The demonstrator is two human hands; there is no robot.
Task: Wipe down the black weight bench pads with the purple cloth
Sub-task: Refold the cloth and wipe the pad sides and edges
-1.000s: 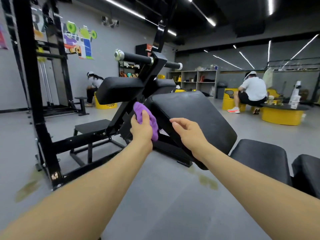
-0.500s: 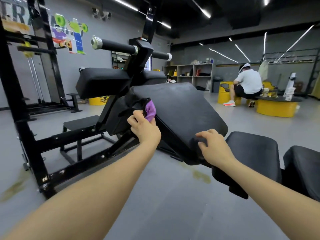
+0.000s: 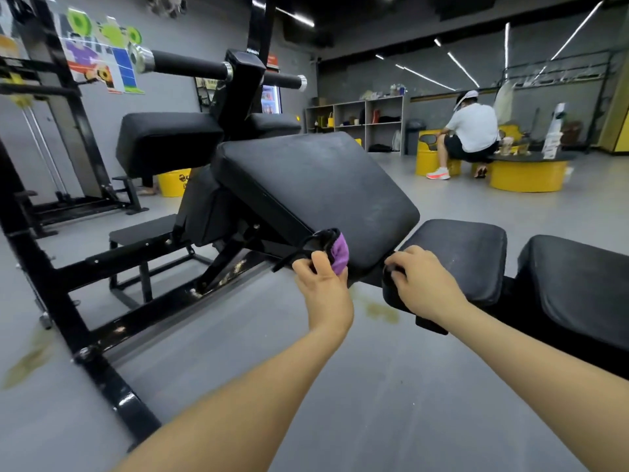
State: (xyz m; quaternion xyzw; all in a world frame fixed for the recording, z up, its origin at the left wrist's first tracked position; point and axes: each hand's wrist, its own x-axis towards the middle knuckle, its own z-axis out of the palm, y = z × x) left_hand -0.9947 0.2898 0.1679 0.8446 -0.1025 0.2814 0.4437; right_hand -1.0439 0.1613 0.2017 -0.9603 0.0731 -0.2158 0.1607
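A large black angled bench pad (image 3: 316, 189) slopes down toward me at the centre of the head view. My left hand (image 3: 321, 284) grips the purple cloth (image 3: 340, 255) and presses it against the pad's lower left corner, beside a black strap. My right hand (image 3: 422, 284) rests with curled fingers on the near corner of a smaller black seat pad (image 3: 459, 257), just below the angled pad's lower right corner. Another black pad (image 3: 578, 287) lies at the far right. Two upper black pads (image 3: 166, 137) sit behind, under a roller bar.
A black steel machine frame (image 3: 68, 301) runs along the left. A black step (image 3: 143, 233) stands under the upper pads. A person in a white shirt (image 3: 473, 127) sits at the back right by round yellow tables (image 3: 527, 175). Grey floor (image 3: 340, 386) lies below my arms.
My left hand slid the cloth down the pad's left edge from the upper side to the lower corner. My right hand moved down from the pad face to the seat pad's corner.
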